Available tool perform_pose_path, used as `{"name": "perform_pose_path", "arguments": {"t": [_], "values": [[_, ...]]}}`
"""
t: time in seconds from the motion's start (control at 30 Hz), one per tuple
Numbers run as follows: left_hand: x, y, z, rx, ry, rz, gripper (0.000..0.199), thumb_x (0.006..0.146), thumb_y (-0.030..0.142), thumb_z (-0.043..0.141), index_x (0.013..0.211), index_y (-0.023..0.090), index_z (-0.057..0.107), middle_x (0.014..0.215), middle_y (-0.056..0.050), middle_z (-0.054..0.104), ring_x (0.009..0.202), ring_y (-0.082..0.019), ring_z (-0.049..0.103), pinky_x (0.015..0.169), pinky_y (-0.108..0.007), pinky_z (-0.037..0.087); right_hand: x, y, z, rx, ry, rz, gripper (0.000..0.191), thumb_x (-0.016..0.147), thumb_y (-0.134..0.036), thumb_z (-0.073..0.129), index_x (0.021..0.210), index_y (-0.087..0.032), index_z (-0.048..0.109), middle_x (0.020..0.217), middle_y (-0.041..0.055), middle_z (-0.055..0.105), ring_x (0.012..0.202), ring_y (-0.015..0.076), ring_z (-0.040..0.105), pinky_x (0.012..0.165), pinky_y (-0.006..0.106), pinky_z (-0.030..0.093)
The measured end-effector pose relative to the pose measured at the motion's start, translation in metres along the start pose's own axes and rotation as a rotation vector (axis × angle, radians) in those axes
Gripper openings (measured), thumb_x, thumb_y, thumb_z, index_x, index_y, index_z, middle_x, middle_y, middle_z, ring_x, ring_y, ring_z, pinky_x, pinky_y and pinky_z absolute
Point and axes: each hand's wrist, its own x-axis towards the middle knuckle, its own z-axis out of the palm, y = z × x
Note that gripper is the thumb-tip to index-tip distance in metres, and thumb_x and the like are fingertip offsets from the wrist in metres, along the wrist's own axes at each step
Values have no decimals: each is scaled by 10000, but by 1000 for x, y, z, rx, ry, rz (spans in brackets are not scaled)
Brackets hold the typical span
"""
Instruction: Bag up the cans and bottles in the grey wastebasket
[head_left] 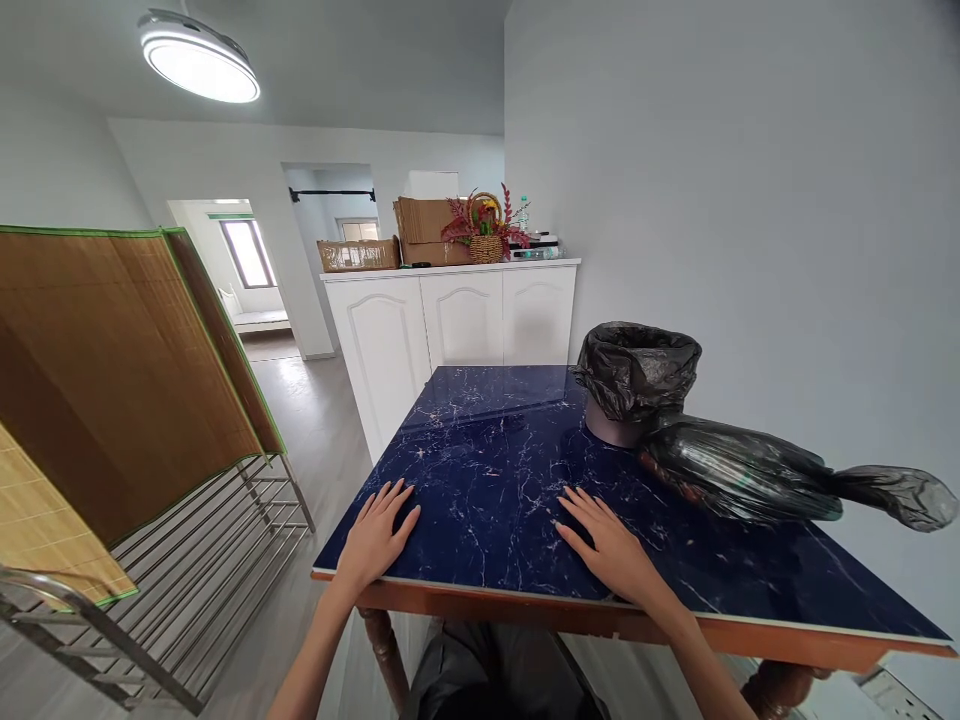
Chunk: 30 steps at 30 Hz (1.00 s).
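My left hand [379, 532] lies flat on the dark blue, marble-patterned table [480, 480], close to its front left edge. Further right, my right hand [606, 540] also rests palm down on the tabletop, fingers stretched forward. Both hands are open and hold nothing. Beyond my right hand stands a trash bin [611, 425] lined with a black plastic bag [637, 370] folded over its rim. Beside the bin, a filled black plastic bag [742, 470] lies on its side with its twisted end pointing right; its contents show only dimly through the plastic.
A white cabinet [465, 320] stands behind the table, bearing cardboard boxes [431, 230] and a flower basket [486, 248]. To the left is a metal rack [225, 550] draped with a bamboo mat [112, 350]. A wall [720, 200] borders the table's right side.
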Motion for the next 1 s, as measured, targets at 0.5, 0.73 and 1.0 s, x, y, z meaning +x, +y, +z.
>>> {"name": "perform_pose_path", "arguments": {"t": [0.5, 0.73, 1.0], "values": [[0, -8, 7, -41, 51, 20, 604, 1083, 625, 431, 1552, 275, 581, 1670, -65, 509, 1600, -315, 392, 1333, -549, 273, 1, 2, -1, 16, -1, -2, 749, 1074, -710, 333, 1631, -237, 499, 1748, 27, 341, 1657, 299, 214, 1365, 563, 200], [0, -4, 2, -32, 14, -7, 640, 1085, 642, 399, 1575, 263, 559, 1691, -53, 475, 1612, -302, 367, 1340, -534, 270, 0, 3, 2, 29, 37, -15, 717, 1075, -700, 351, 1618, -264, 518, 1732, 18, 373, 1646, 299, 253, 1357, 559, 226], [-1, -2, 0, -26, 33, -8, 610, 1083, 625, 423, 1553, 271, 585, 1674, -40, 499, 1601, -299, 389, 1337, -528, 287, 1, 3, 1, 11, 14, -5, 710, 1080, -686, 345, 1626, -261, 506, 1738, 1, 355, 1652, 294, 234, 1358, 564, 222]]}}
